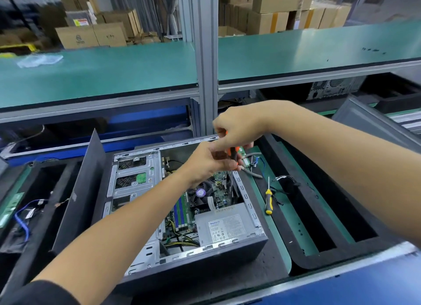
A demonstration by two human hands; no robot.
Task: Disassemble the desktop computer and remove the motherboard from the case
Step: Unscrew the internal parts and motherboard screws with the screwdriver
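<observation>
An open desktop case (193,257) lies on its side in front of me, with the green motherboard (219,194), a CPU fan, a silver power supply (227,225) and a drive cage (133,177) inside. Both hands are above the case's far right corner. My right hand (237,128) grips the top of an orange and black screwdriver (233,153) that points down into the case. My left hand (208,161) holds the screwdriver lower down on its handle. The screwdriver's tip is hidden among the parts.
A yellow and black screwdriver (268,198) lies on the green mat right of the case, near loose cables (284,186). The removed side panel (79,190) leans at the left. Black foam trays flank the case, and a shelf edge (136,95) runs overhead.
</observation>
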